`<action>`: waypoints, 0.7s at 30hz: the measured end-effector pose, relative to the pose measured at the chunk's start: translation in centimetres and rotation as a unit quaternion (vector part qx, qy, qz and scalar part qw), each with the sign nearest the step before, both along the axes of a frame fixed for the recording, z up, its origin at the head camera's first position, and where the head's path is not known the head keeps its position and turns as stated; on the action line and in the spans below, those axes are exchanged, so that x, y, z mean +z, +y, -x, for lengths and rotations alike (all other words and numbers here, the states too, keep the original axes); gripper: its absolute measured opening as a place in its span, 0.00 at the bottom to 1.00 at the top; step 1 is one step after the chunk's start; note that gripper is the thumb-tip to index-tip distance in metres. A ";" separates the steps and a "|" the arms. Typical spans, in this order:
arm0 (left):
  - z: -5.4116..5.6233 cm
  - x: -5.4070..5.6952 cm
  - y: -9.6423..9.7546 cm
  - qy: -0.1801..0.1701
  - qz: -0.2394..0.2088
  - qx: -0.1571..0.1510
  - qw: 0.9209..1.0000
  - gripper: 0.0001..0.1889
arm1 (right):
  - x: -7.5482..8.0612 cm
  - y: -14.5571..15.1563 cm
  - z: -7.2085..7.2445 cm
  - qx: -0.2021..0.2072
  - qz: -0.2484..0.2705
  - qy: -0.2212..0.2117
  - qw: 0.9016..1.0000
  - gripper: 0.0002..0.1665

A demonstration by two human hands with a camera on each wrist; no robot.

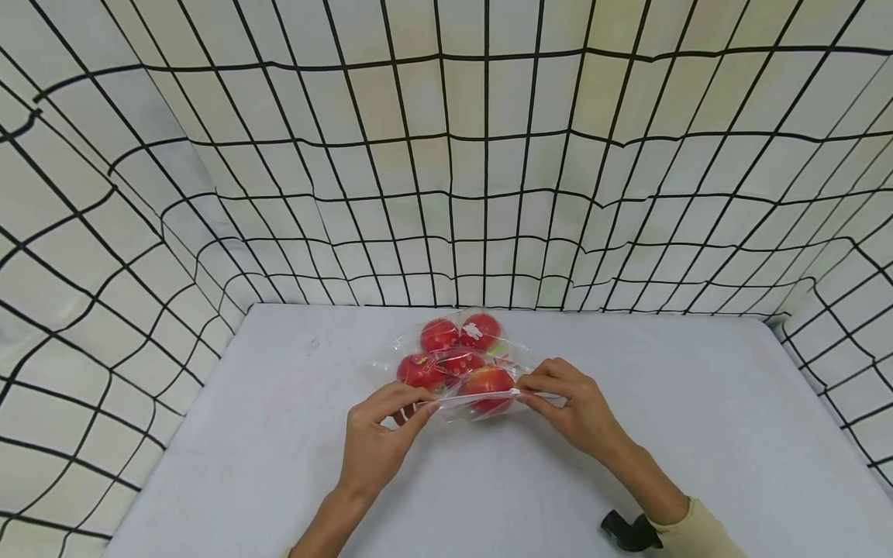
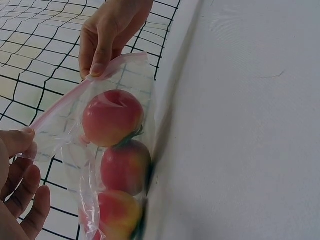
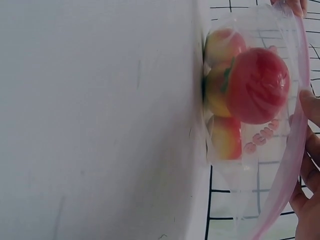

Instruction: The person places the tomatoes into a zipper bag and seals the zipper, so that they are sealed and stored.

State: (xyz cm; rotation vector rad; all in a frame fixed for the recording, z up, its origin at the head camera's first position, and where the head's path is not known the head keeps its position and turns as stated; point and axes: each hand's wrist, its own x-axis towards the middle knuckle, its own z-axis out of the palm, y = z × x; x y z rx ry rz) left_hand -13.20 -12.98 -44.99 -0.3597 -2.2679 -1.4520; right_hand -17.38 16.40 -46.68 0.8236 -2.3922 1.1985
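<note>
A clear zip bag with a pinkish-white zip strip holds several red fruits tinged yellow, with green leafy bits; their exact kind is unclear. My left hand pinches the left end of the strip between thumb and fingers, its other fingers loosely bent in the left wrist view. With thumb and fingers, my right hand grips the strip farther right, at a small white slider. Between the hands the strip is stretched straight. In the right wrist view the bag's pink edge runs past my right thumb.
A white-covered table lies under the bag. Black netting over pale walls surrounds its back and sides. By the right sleeve is a black curved object of unclear kind.
</note>
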 end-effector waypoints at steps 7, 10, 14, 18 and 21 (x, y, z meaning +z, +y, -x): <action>0.0 0.0 0.0 -0.010 0.001 0.003 1.000 0.07 | -0.2 0.4 0.2 0.000 0.005 0.003 1.000 0.19; 0.1 0.0 -0.1 -0.009 0.000 0.002 1.000 0.07 | -0.2 0.7 0.3 0.000 0.009 0.001 1.000 0.18; 0.1 0.0 -0.1 -0.003 0.000 0.002 1.000 0.07 | -0.4 1.1 0.3 -0.001 0.013 -0.005 1.000 0.18; 0.2 -0.1 -0.2 0.000 0.000 0.003 1.000 0.07 | -0.6 1.5 0.4 -0.002 0.022 -0.006 1.000 0.18; 0.2 -0.2 -0.2 -0.004 0.000 0.006 1.000 0.07 | -0.8 1.8 0.5 -0.001 0.025 -0.003 1.000 0.19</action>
